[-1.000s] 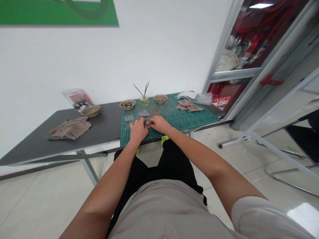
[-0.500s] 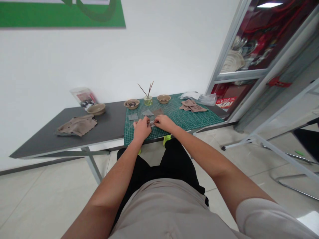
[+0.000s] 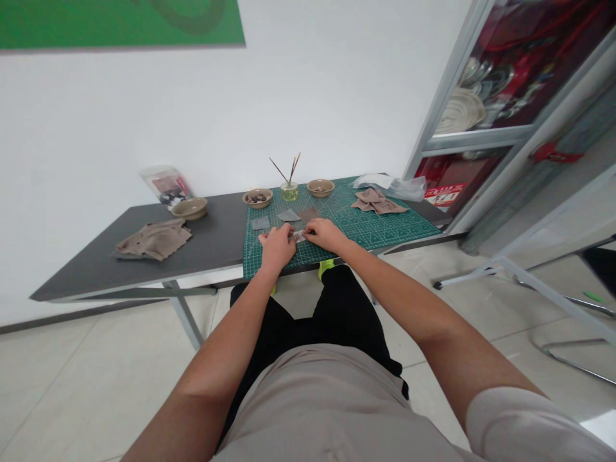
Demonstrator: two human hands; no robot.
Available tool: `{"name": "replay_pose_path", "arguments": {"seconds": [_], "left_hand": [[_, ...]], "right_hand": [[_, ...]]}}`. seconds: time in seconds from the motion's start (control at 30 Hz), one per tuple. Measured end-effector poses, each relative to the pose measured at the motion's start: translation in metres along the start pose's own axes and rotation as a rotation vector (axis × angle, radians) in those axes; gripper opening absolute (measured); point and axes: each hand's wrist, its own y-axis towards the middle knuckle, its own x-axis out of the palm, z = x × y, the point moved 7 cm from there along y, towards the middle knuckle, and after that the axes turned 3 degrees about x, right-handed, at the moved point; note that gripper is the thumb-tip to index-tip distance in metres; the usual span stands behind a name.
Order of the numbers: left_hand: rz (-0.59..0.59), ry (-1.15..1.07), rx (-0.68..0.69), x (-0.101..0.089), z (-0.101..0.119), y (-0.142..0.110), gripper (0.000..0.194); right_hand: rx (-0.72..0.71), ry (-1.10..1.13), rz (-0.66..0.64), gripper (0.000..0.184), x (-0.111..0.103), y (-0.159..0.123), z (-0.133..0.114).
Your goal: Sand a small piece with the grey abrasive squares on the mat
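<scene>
My left hand (image 3: 276, 247) and my right hand (image 3: 324, 233) meet over the green cutting mat (image 3: 380, 226), fingers curled, pinching a small pale piece (image 3: 299, 237) between them. What the piece is I cannot make out. Just beyond the hands lie two grey fabric squares (image 3: 260, 223) and a brownish square (image 3: 308, 212) on the mat.
A dark table (image 3: 96, 266) carries a beige cloth (image 3: 154, 240), three shallow bowls (image 3: 190, 208), a small glass with sticks (image 3: 289, 190), a plastic packet (image 3: 161, 185), and a crumpled cloth (image 3: 376, 203) at the right. A metal-framed glass cabinet (image 3: 481, 115) stands to the right.
Both hands have stayed together on the small piece with only slight finger shifts. The camera has tilted a little, so the table sits slightly to the right.
</scene>
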Motion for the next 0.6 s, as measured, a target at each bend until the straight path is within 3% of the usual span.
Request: {"name": "replay_pose_path", "arguments": {"seconds": [0.1, 0.17, 0.23, 0.33, 0.47, 0.6], "left_hand": [[-0.03, 0.004, 0.008, 0.0, 0.002, 0.0, 0.022], [-0.02, -0.021, 0.029, -0.003, 0.003, 0.0, 0.029], [-0.001, -0.079, 0.051, -0.006, 0.0, 0.002, 0.037], [0.002, -0.205, 0.101, -0.007, -0.007, 0.004, 0.042], [0.07, -0.394, 0.081, -0.012, -0.022, 0.006, 0.017], [0.213, -0.587, -0.082, -0.017, -0.041, 0.004, 0.014]], "right_hand": [[-0.05, 0.033, -0.044, 0.009, -0.007, -0.014, -0.002], [-0.007, 0.083, -0.036, 0.007, -0.013, -0.018, 0.001], [0.082, 0.221, 0.006, 0.008, -0.013, -0.015, 0.005], [0.182, 0.538, 0.066, 0.023, 0.0, -0.005, 0.005], [0.204, 0.739, 0.09, 0.032, 0.02, 0.011, -0.001], [0.106, 0.587, 0.055, 0.029, 0.019, 0.016, -0.003]]}}
